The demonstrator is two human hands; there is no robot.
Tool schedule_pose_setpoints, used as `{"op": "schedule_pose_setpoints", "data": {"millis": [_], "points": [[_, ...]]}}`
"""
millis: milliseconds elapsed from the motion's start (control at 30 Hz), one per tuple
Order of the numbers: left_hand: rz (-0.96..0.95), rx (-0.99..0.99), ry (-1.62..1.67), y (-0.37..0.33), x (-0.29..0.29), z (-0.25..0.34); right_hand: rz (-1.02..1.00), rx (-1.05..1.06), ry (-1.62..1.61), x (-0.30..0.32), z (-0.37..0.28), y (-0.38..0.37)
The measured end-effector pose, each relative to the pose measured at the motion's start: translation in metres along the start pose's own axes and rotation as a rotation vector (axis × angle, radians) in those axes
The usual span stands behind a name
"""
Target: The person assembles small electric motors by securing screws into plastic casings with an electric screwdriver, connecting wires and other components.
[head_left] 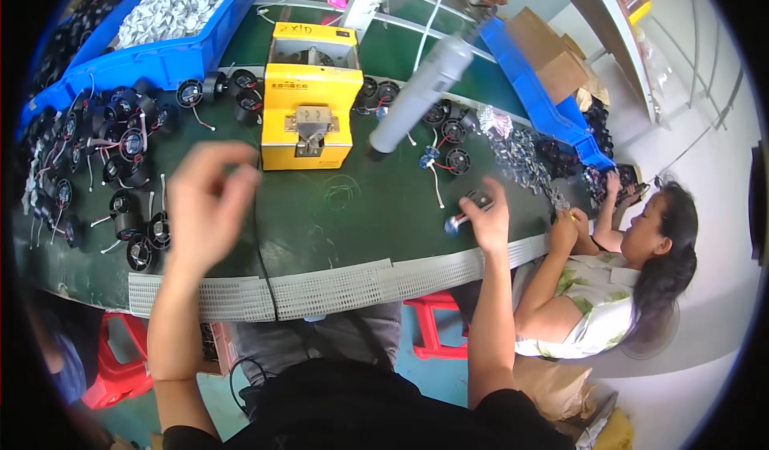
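Note:
My left hand [210, 205] is raised above the table, left of the yellow screw feeder [308, 117]. Its fingers are curved but smeared by motion, so whether they hold anything does not show. In my right hand [490, 219] is a small round black motor unit [478, 200], with a blue and white piece at its lower left. The fingers close round it and hide part of it. Between the hands, a grey electric screwdriver [420, 93] hangs tilted beside the feeder, blurred, its dark tip low over the table.
Several black motor units with wires [128, 149] crowd the table's left. More motor units [456, 129] and small clear parts [521, 157] lie right. A blue bin [184, 53] holds white pieces. A co-worker [613, 274] sits at the right; a black cable [260, 250] crosses the table's front edge.

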State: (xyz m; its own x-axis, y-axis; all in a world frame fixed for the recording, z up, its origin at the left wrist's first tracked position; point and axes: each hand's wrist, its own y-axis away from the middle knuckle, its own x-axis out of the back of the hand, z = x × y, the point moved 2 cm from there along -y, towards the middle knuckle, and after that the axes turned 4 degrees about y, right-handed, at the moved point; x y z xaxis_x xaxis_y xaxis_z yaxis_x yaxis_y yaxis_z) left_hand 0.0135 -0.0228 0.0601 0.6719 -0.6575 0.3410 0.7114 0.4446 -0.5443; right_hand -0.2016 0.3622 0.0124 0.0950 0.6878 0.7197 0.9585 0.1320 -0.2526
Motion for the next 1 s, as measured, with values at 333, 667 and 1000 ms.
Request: {"op": "schedule_pose_setpoints", "data": {"millis": [333, 667, 1000], "points": [[-0.866, 0.852, 1.206, 0.026, -0.068, -0.019, -0.418, 0.775, -0.176, -0.078, -0.199, 0.072], [-0.485, 0.743, 1.417, 0.010, -0.029, -0.028, -0.787, 0.061, -0.943, -0.130, -0.177, 0.065], [-0.429, 0.932, 1.460, 0.019, -0.044, -0.035, -0.152, 0.748, -0.361, -0.127, -0.196, 0.066]]}}
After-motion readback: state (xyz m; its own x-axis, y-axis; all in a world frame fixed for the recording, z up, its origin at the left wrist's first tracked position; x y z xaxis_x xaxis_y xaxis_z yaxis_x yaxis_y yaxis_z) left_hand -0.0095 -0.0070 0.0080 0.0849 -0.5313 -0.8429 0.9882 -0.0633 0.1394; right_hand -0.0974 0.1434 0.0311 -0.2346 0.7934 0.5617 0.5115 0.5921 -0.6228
